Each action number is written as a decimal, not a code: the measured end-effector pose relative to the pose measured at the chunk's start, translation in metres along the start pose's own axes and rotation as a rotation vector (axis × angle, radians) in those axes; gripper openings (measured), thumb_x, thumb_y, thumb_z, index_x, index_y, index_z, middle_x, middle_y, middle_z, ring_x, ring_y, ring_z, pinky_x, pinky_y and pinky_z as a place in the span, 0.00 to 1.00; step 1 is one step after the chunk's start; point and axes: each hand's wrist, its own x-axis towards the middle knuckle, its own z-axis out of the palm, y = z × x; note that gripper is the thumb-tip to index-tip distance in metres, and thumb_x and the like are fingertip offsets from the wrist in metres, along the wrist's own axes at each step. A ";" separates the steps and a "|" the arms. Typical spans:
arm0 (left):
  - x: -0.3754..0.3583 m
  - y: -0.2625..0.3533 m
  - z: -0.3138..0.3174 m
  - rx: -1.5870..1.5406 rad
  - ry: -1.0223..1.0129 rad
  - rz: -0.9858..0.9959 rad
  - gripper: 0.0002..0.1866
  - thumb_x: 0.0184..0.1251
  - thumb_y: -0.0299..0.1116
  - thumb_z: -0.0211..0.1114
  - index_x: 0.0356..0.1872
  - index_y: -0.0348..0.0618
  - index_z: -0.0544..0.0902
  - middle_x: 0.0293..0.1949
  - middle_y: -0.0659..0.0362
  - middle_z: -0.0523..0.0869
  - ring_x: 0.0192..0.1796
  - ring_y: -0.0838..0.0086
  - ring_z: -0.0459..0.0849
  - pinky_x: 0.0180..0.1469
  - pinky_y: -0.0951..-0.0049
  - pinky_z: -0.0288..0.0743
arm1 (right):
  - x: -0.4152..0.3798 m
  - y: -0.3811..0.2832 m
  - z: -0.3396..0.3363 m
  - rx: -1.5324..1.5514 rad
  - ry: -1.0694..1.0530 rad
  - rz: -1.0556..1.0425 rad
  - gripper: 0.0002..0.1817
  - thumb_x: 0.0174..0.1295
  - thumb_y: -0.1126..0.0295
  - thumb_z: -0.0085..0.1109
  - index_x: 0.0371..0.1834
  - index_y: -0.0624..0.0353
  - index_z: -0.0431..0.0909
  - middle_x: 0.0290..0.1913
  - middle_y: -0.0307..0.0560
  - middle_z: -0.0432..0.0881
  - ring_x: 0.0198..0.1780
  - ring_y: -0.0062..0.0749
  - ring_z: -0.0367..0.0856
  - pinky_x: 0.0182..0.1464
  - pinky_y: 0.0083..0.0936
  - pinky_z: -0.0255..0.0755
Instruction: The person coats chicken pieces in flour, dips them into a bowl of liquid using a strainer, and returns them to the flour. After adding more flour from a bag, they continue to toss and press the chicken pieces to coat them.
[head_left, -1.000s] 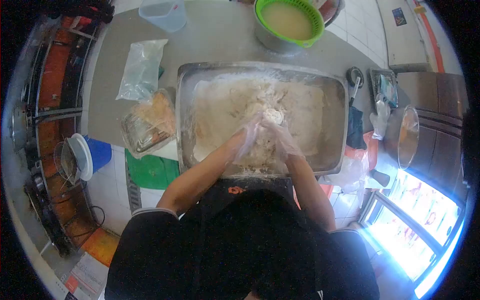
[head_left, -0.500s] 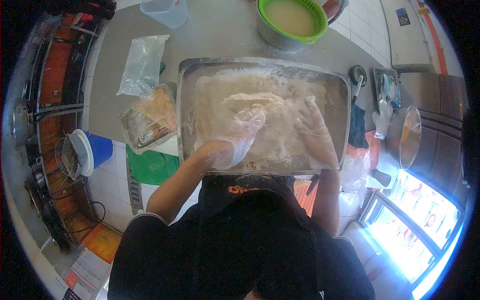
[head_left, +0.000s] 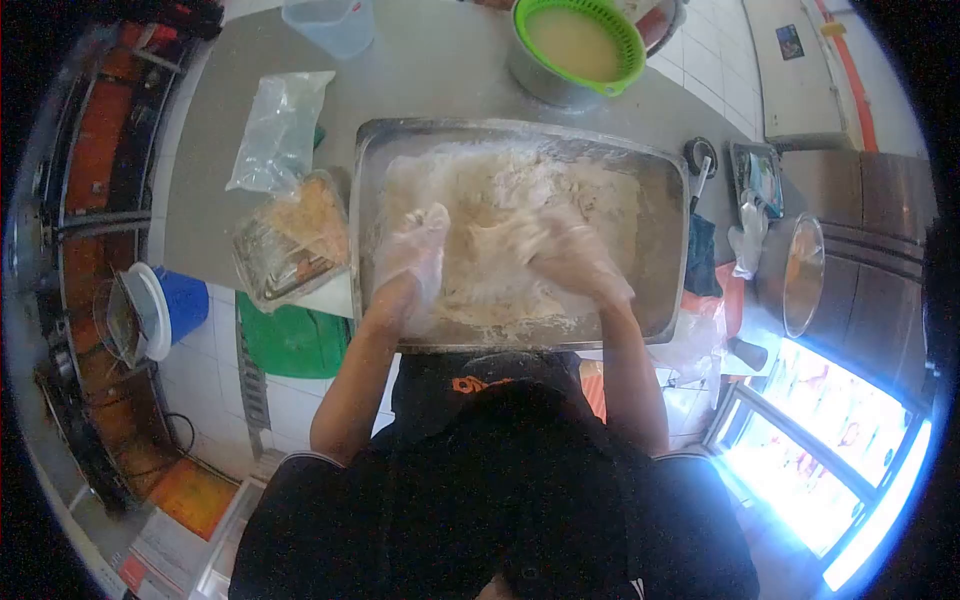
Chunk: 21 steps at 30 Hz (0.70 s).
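Observation:
A wide metal tray (head_left: 668,300) holds a bed of white flour (head_left: 490,295). Over its left part is my left hand (head_left: 412,258), in a clear, flour-dusted glove; its fingers are bunched near the tips and I cannot make out anything in them. My right hand (head_left: 578,255), gloved too and smeared by motion, is closed at a pale, flour-coated piece of food (head_left: 508,240) near the tray's middle. Blur hides the piece's exact kind and how the fingers lie on it.
Left of the tray are a clear plastic bag (head_left: 280,130) and a clear container of breaded-looking food (head_left: 290,250). A green strainer (head_left: 628,40) sits in a bowl of cloudy liquid behind, near a clear jug (head_left: 335,28). To the right are a dark-handled tool (head_left: 702,165) and a metal bowl (head_left: 803,270).
My left hand has come off the floured piece and moved left. My right hand has swung inward from the tray's right side to the piece.

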 end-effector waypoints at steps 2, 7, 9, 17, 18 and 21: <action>0.037 -0.056 0.004 -0.076 0.113 0.057 0.29 0.78 0.56 0.55 0.56 0.38 0.84 0.45 0.45 0.89 0.47 0.57 0.88 0.52 0.58 0.76 | -0.007 0.007 -0.010 0.009 0.085 -0.126 0.21 0.62 0.70 0.65 0.60 0.57 0.82 0.54 0.59 0.86 0.55 0.54 0.84 0.61 0.44 0.77; 0.051 -0.072 0.007 -0.143 0.114 -0.037 0.28 0.75 0.56 0.58 0.54 0.38 0.85 0.47 0.45 0.90 0.50 0.57 0.88 0.55 0.58 0.76 | -0.021 0.035 -0.030 -0.325 0.460 -0.302 0.26 0.57 0.74 0.66 0.62 0.57 0.81 0.60 0.58 0.83 0.55 0.56 0.83 0.66 0.41 0.75; 0.036 -0.061 0.007 -0.272 0.066 -0.011 0.28 0.73 0.55 0.60 0.55 0.39 0.85 0.49 0.45 0.90 0.52 0.57 0.88 0.56 0.58 0.77 | -0.027 0.032 -0.041 -0.329 0.344 -0.331 0.27 0.57 0.77 0.68 0.64 0.58 0.81 0.64 0.56 0.81 0.62 0.49 0.80 0.67 0.36 0.73; 0.036 -0.104 0.009 0.086 0.049 0.414 0.24 0.72 0.46 0.64 0.62 0.41 0.82 0.51 0.44 0.90 0.50 0.60 0.89 0.51 0.63 0.80 | -0.036 0.055 -0.035 0.190 0.523 -0.267 0.21 0.69 0.65 0.69 0.62 0.62 0.80 0.56 0.54 0.85 0.52 0.34 0.85 0.54 0.31 0.78; 0.012 -0.079 0.003 -0.017 0.087 0.314 0.24 0.72 0.44 0.65 0.63 0.42 0.81 0.51 0.45 0.90 0.50 0.60 0.89 0.51 0.63 0.80 | -0.037 0.071 -0.039 0.212 0.539 -0.214 0.22 0.70 0.63 0.68 0.62 0.62 0.80 0.54 0.56 0.85 0.50 0.33 0.86 0.53 0.32 0.79; -0.025 -0.052 -0.019 0.057 0.245 0.195 0.27 0.69 0.42 0.70 0.66 0.44 0.79 0.51 0.46 0.90 0.50 0.60 0.89 0.54 0.64 0.80 | -0.041 0.102 -0.070 0.486 0.434 0.357 0.28 0.72 0.60 0.67 0.72 0.58 0.74 0.64 0.58 0.80 0.63 0.26 0.79 0.64 0.23 0.69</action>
